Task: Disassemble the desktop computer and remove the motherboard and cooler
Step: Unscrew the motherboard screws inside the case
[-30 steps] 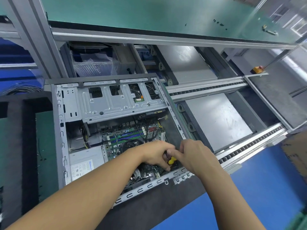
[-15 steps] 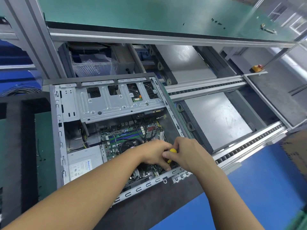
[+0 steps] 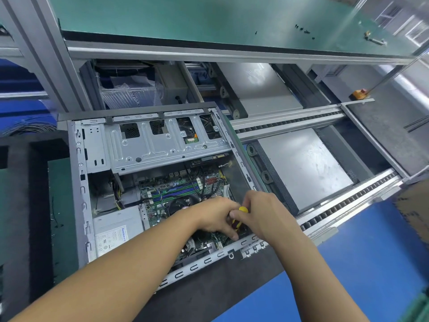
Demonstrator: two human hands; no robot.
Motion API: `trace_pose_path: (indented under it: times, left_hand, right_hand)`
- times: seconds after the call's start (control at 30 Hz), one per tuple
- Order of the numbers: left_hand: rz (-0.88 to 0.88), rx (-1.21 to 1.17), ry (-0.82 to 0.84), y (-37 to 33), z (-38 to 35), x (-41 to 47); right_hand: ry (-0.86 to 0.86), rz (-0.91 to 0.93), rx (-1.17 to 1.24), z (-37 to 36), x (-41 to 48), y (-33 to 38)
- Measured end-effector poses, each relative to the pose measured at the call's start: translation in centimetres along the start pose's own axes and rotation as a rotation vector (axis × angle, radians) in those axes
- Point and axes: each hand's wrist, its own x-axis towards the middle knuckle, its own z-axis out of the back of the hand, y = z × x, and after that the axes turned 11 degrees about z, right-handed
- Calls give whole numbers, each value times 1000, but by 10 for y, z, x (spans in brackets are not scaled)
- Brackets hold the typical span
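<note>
my right hand (image 3: 262, 214) clenched round the yellow screwdriver (image 3: 239, 217) handle | my left hand (image 3: 216, 214) against it — I can't tell if it grips | motherboard (image 3: 176, 191) inside the open case (image 3: 79, 182), screwdriver at its 4 o'clock corner

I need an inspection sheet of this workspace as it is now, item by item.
surface: dark mat under the computer case.
job's things: motherboard and cooler inside the case; screwdriver at the board's near right corner.
clutter: small black screws on the green shelf.
hands: right hand grips the screwdriver handle; left hand holds it lower.
cables: black wires over the motherboard; yellow wires by the power supply.
surroundings: conveyor rails, blue floor.
</note>
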Motion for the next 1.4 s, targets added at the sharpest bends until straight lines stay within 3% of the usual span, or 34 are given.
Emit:
trace_pose_path:
  times: [0.3, 0.5, 0.8, 1.03, 1.2, 1.4]
  left_hand:
    - [42, -24, 12, 6, 3, 1]
    - [15, -55, -31, 1, 1, -2]
    - [54, -36, -13, 6, 5, -2]
    - [33, -45, -6, 2, 4, -3]
    - [57, -45, 20, 6, 9, -3]
    - [37, -33, 5, 3, 4, -3]
  right_hand:
    - [172, 105, 36, 3, -2, -3]
    - [75, 18, -63, -1, 0, 1]
    - [206, 158, 9, 0, 0, -5]
    - [18, 56, -4, -9, 3, -4]
    - [91, 170, 31, -7, 3, -1]
    - [100, 169, 82, -5, -1, -1]
